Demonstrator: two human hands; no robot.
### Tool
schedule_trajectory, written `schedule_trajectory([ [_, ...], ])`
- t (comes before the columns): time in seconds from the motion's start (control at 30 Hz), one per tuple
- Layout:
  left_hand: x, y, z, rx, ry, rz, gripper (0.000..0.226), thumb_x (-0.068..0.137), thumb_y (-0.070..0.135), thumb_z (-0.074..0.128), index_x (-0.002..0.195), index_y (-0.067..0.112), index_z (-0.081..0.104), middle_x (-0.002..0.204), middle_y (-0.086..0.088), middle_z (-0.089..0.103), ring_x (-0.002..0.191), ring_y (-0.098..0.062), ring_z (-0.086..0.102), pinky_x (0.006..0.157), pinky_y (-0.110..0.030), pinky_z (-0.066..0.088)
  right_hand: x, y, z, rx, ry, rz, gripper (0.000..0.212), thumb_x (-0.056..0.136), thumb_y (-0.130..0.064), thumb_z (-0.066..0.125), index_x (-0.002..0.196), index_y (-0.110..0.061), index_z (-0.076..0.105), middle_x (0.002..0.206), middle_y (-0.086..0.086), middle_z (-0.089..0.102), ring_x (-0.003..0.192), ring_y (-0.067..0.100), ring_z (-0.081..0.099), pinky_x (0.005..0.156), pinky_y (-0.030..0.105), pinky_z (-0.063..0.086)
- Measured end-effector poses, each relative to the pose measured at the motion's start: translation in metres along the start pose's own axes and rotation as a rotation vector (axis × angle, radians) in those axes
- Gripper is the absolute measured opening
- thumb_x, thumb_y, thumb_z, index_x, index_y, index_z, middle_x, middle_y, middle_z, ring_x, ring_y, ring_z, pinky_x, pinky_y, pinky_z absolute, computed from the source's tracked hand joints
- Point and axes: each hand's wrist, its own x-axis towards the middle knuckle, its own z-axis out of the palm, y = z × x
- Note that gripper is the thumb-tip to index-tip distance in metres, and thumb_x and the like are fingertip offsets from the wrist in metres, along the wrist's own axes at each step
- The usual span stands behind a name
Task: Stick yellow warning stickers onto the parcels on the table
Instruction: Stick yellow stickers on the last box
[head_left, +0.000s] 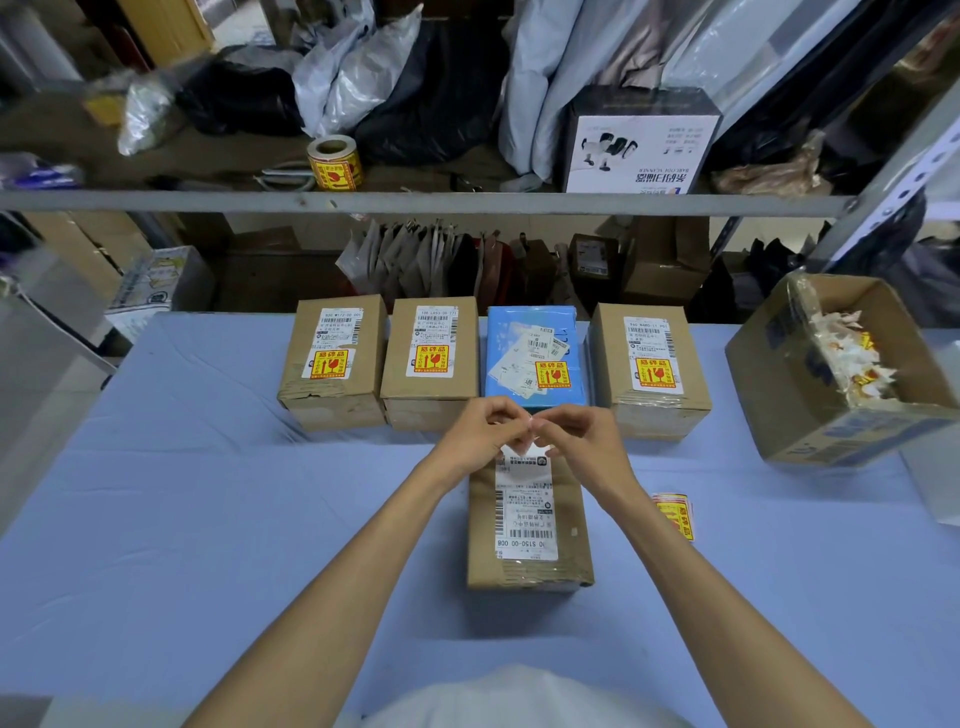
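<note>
Head view: two bare forearms reach forward over a table (156, 519) covered in pale blue cloth.
Left hand (480, 434): fingers curled, thumb and fingertips pinching a small pale slip (531, 422).
Right hand (584, 439): fingers curled likewise, pinching the same slip from the other side; the fingertips of both hands meet.
Slip: whitish, held in the air above the far end of the near parcel; whether it is a sticker or only backing paper cannot be told.
Near parcel (574, 519): brown carton lying flat just in front of the person, partly under the hands, with a white shipping label (524, 514) on top.
Back row: four parcels close side by side along the far edge of the table: left carton (304, 374), second carton (400, 364), blue parcel (506, 338) and right carton (610, 364).
Yellow sticker (428, 358): one lies on top of each parcel in the back row, below or beside its label.
Sticker strip (674, 514): yellow, on the cloth just right of the near parcel, not touching it, beside the right forearm.
Open box (779, 395): at the right end of the table, holding crumpled white and yellow scraps (857, 358).
Shelf (415, 202): above and behind the back row; a sticker roll (335, 163) stands on it, with a scanner box (639, 145) further right.
</note>
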Motion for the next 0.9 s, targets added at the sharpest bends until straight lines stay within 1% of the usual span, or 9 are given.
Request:
schedule_trajectory([
  [0.13, 0.003, -0.002, 0.0013, -0.041, 0.024, -0.047, 0.01, 0.09, 0.013, 0.057, 0.092, 0.006, 0.064, 0.077, -0.005, 0.069, 0.071, -0.014, 0.066, 0.076, -0.037, 0.05, 0.0014, -0.0004, 0.0013, 0.009, 0.036, 0.014, 0.01, 0.087, -0.006, 0.063, 0.087, -0.004, 0.073, 0.076, 0.01, 0.073, 0.068, 0.018, 0.068, 0.06, 0.023, 0.054],
  [0.3, 0.0017, -0.0014, 0.008, 0.023, 0.02, -0.018, 0.026, 0.087, 0.038, 0.065, 0.08, 0.015, 0.057, 0.075, 0.001, 0.067, 0.072, -0.011, 0.064, 0.065, -0.024, 0.047, -0.0013, -0.0026, 0.004, 0.03, 0.019, -0.002, 0.011, 0.087, -0.007, 0.063, 0.084, -0.005, 0.073, 0.074, 0.013, 0.072, 0.07, 0.019, 0.068, 0.063, 0.027, 0.056],
  [0.37, 0.0031, -0.0037, 0.0079, 0.035, 0.018, -0.011, 0.023, 0.088, 0.032, 0.065, 0.079, 0.013, 0.055, 0.075, -0.001, 0.066, 0.072, -0.013, 0.063, 0.063, -0.024, 0.047, -0.0026, -0.0036, 0.0043, 0.022, 0.004, -0.004, 0.012, 0.085, -0.005, 0.064, 0.082, -0.008, 0.075, 0.074, 0.009, 0.073, 0.069, 0.018, 0.068, 0.064, 0.028, 0.057],
  [0.47, 0.0042, -0.0047, 0.0054, 0.022, 0.002, -0.029, 0.021, 0.091, 0.026, 0.062, 0.082, 0.011, 0.051, 0.082, -0.003, 0.066, 0.072, -0.011, 0.065, 0.059, -0.018, 0.05, -0.0023, -0.0023, 0.0022, 0.045, 0.007, 0.032, 0.01, 0.086, -0.007, 0.064, 0.085, -0.005, 0.074, 0.077, 0.012, 0.073, 0.07, 0.02, 0.069, 0.067, 0.037, 0.058],
  [0.57, 0.0053, -0.0048, 0.0036, -0.062, 0.034, -0.08, 0.008, 0.096, 0.012, 0.054, 0.093, 0.008, 0.047, 0.089, -0.007, 0.062, 0.074, -0.011, 0.062, 0.057, -0.013, 0.052, -0.0015, -0.0007, -0.0005, 0.106, 0.052, 0.086, 0.011, 0.089, -0.004, 0.061, 0.084, -0.003, 0.071, 0.075, 0.014, 0.071, 0.068, 0.021, 0.069, 0.067, 0.042, 0.058],
  [0.63, 0.0053, -0.0043, 0.0034, -0.078, 0.055, -0.112, 0.008, 0.096, 0.011, 0.052, 0.101, 0.007, 0.047, 0.093, -0.008, 0.061, 0.077, -0.012, 0.062, 0.064, -0.017, 0.052, -0.0023, -0.0005, -0.001, 0.111, 0.055, 0.098, 0.012, 0.089, -0.004, 0.061, 0.082, -0.004, 0.07, 0.073, 0.013, 0.071, 0.068, 0.02, 0.069, 0.066, 0.04, 0.058],
  [0.73, 0.0042, -0.0044, 0.0065, -0.049, 0.042, -0.13, 0.029, 0.092, 0.032, 0.061, 0.105, 0.009, 0.049, 0.094, -0.005, 0.065, 0.077, -0.014, 0.064, 0.076, -0.031, 0.051, -0.0035, -0.0018, -0.0003, 0.1, 0.032, 0.089, 0.011, 0.089, -0.005, 0.062, 0.086, -0.001, 0.071, 0.077, 0.018, 0.072, 0.071, 0.024, 0.07, 0.069, 0.043, 0.058],
  [0.8, 0.004, -0.0062, 0.0085, 0.001, 0.052, -0.131, 0.039, 0.083, 0.041, 0.07, 0.102, 0.014, 0.05, 0.092, -0.002, 0.063, 0.077, -0.014, 0.062, 0.075, -0.031, 0.051, -0.0032, -0.0036, 0.0008, 0.104, 0.017, 0.091, 0.01, 0.088, -0.005, 0.063, 0.087, 0.001, 0.071, 0.078, 0.02, 0.071, 0.072, 0.027, 0.07, 0.071, 0.043, 0.058],
  [0.9, 0.0049, -0.0097, 0.0077, 0.021, 0.077, -0.112, 0.037, 0.083, 0.031, 0.073, 0.105, 0.009, 0.052, 0.085, 0.002, 0.059, 0.077, -0.013, 0.057, 0.071, -0.029, 0.049, -0.0026, -0.0049, 0.0015, 0.106, 0.016, 0.107, 0.01, 0.087, -0.003, 0.062, 0.088, 0.003, 0.07, 0.078, 0.02, 0.071, 0.069, 0.026, 0.07, 0.07, 0.041, 0.058],
])
